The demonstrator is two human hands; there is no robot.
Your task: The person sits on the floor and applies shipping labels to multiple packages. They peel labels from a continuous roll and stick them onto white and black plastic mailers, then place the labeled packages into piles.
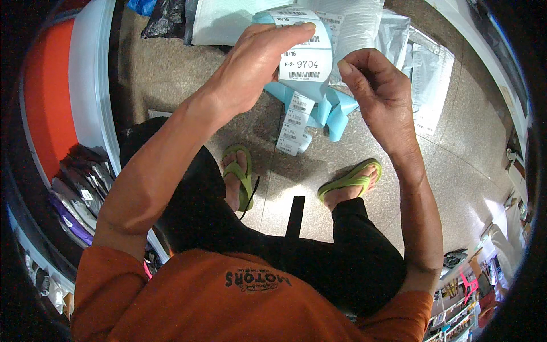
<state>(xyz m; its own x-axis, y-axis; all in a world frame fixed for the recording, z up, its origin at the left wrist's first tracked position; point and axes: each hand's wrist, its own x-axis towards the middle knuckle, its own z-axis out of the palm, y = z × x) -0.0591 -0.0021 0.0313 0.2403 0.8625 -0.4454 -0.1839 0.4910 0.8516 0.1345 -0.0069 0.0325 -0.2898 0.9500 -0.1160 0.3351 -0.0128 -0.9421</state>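
Observation:
My left hand [248, 64] grips a roll of printed adhesive labels [305, 75] on light-blue backing paper, the thumb lying across its front. The labels bear numbers and barcodes. Just to the right of the roll is my right hand [376, 81], with its fingers curled and the thumb tip by the index finger. Nothing shows between them. Below the roll, loops of blue backing strip [339, 113] hang or lie over the floor. A trailing strip of smaller printed labels [293, 124] lies nearer my feet.
White padded mailing bags [230, 25] and grey plastic mailers [393, 36] lie on the tiled floor [457, 162] beyond my hands. A black plastic bag [164, 19] is at the upper left. Packed garments [85, 188] fill a shelf at left. My green flip-flops [350, 181] are below.

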